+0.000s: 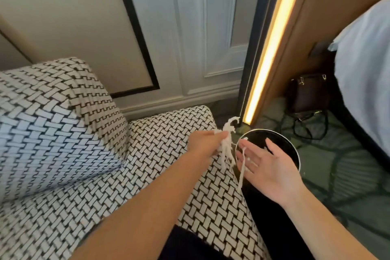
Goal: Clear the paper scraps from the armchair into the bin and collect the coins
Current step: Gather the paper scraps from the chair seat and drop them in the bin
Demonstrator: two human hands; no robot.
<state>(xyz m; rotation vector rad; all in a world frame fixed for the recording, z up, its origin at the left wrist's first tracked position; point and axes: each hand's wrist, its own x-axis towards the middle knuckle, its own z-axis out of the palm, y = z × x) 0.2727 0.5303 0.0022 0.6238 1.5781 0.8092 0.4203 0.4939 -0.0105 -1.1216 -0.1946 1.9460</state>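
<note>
A bunch of thin white shredded paper strips [226,143] hung from the left hand [203,143], whose grip was clamped together around their upper part, so that loose ends stuck out above the fist and dangled below it. The bunch sat at the right edge of the armchair seat, just left of the bin's rim. The right hand [267,167] was held flat and palm up beside that grip, fingers spread apart and clamped on nothing; one long strip and a few small white flecks lay across its fingers. Both forearms were bare and reached forward from the bottom of the view.

Under the right hand stood a round black bin with a pale rim [293,145], its mouth partly covered by the open palm. Below and left of the left hand spread the armchair with black-and-white basket-weave upholstery [84,154]. Beyond the bin lay green patterned carpet [341,167], a dark brown handbag [308,93] against a wooden panel, and a glowing amber light strip [272,34]. A white panelled wall [196,38] rose behind the armchair, and pale bedding [367,69] showed at the far right.
</note>
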